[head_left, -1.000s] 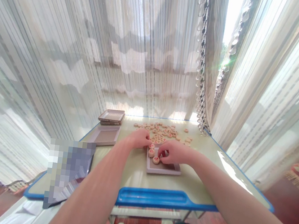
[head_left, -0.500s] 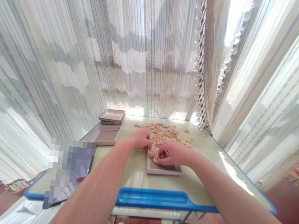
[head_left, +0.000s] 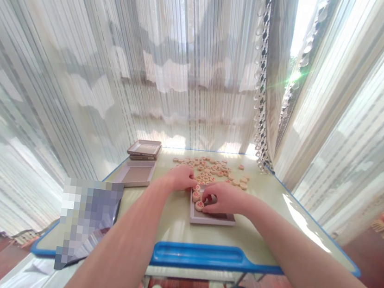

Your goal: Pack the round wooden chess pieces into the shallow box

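A shallow box tray [head_left: 211, 220] lies near the middle of the table. Along its left side, round wooden Chinese chess pieces [head_left: 196, 196] with red characters form a row. My left hand [head_left: 182, 178] is at the tray's far left corner, its fingers closed at the edge of the farthest piece [head_left: 197, 188]. Reaching in from the right, my right hand [head_left: 223, 198] has its thumb and a finger curled against the nearest piece [head_left: 199, 206]. That piece lies flat with its red character up. My right hand hides part of the tray's inside.
Many loose pieces [head_left: 214, 170] are scattered behind the tray. Another open tray [head_left: 135, 174] sits at the left, with stacked trays [head_left: 144, 148] behind it. A blurred dark flat object [head_left: 99, 216] lies at the left edge. The table has a blue rim [head_left: 199, 255]; curtains hang behind.
The nearest piece has shifted slightly left under my right fingers, more into line with the others. My left hand stays at the far corner. The view has moved slightly.
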Action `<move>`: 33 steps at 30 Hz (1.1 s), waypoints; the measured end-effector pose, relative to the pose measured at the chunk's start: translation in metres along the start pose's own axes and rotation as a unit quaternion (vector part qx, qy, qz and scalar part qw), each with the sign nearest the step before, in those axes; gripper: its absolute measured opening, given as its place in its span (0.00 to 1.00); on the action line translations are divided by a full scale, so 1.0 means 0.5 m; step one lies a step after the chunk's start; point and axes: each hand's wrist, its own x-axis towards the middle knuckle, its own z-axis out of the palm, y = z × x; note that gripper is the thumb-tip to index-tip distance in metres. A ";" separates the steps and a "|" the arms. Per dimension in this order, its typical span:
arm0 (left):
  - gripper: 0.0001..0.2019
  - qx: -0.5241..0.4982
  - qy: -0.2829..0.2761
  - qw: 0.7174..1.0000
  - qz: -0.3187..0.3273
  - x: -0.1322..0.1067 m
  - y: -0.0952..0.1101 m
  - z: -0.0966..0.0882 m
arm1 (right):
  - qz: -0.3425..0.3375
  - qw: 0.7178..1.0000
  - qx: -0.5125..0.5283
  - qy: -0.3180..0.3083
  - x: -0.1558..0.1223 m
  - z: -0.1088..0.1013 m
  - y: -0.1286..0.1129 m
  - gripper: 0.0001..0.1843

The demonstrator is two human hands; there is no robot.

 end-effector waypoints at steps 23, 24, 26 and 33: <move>0.08 -0.008 -0.005 1.000 -0.007 -0.008 0.009 -0.004 | 0.008 1.000 -0.004 -0.003 0.004 0.005 0.000 0.09; 0.08 -0.009 -0.007 1.000 -0.006 -0.007 0.008 -0.004 | 0.010 1.000 -0.004 0.000 0.004 0.005 -0.001 0.10; 0.07 -0.006 -0.009 1.000 -0.004 -0.006 0.006 -0.003 | 0.016 1.000 -0.004 0.005 0.005 0.005 -0.002 0.10; 0.08 0.002 -0.015 1.000 -0.007 -0.003 0.009 -0.005 | 0.005 1.000 0.000 0.010 0.006 0.008 0.008 0.10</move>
